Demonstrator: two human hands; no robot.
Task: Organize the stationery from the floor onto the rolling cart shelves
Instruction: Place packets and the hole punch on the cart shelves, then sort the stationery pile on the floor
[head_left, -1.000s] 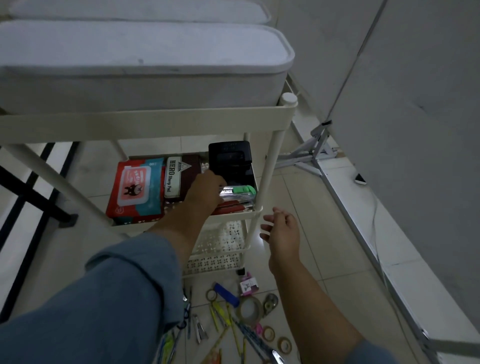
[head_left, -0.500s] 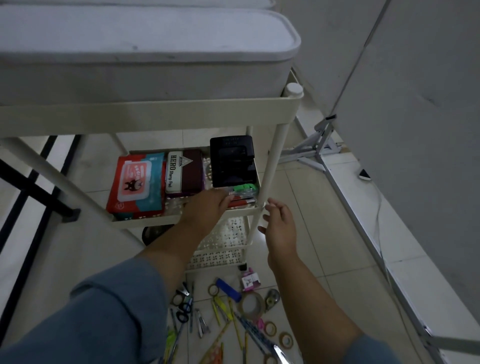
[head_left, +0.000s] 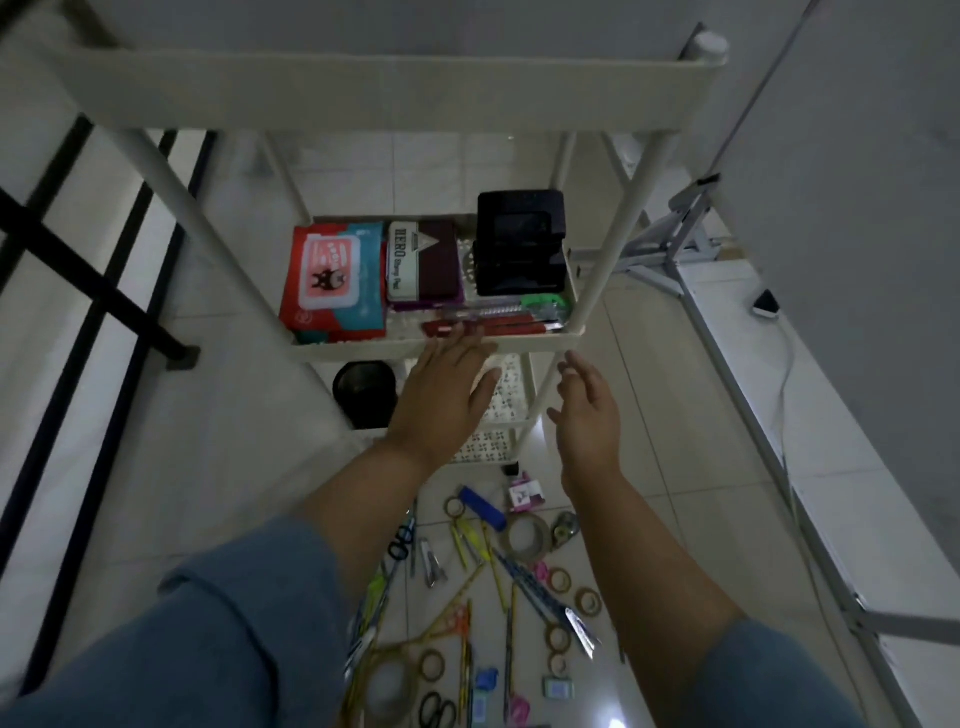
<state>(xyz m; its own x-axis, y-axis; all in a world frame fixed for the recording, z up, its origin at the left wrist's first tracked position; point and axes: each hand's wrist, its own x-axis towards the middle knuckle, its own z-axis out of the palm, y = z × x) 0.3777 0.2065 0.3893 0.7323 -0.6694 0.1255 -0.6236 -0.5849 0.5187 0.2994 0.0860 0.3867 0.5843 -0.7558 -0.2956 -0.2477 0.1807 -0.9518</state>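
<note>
Pale floor tiles (head_left: 649, 467) lie under a cream rolling cart (head_left: 395, 98), with a white panel (head_left: 857, 208) to its right and black bars (head_left: 104, 291) to its left. Lighting is dim.

Middle shelf (head_left: 363, 352), contents from left to right: a red and teal wipes pack (head_left: 332, 283), a HERO stamp pad box (head_left: 423, 267) and a black desk organiser (head_left: 519, 244). Red pens (head_left: 498, 327) lie along the front edge, with a green-capped item (head_left: 543, 301) just behind them. A black round container (head_left: 363, 389) sits on the shelf below.

Left hand (head_left: 447, 395): flat, palm down, fingers straight and together, holding nothing. Its fingertips reach the front rim of the middle shelf, just beside the red pens; contact with the rim appears likely but cannot be confirmed in this light. Right hand (head_left: 589, 410): spread loosely, fingers relaxed, holding nothing, just beside the cart's front right post and apart from the left hand. Both forearms come out of blue sleeves (head_left: 234, 623).

Remaining stationery lies scattered on the tiles between the forearms, in front of the cart: a brown tape roll (head_left: 529, 538), a blue marker (head_left: 483, 506), blue-handled scissors (head_left: 402, 543), a small pink box (head_left: 525, 493), a correction tape dispenser (head_left: 565, 529) and several smaller tape rings (head_left: 589, 601), pens and rulers.
</note>
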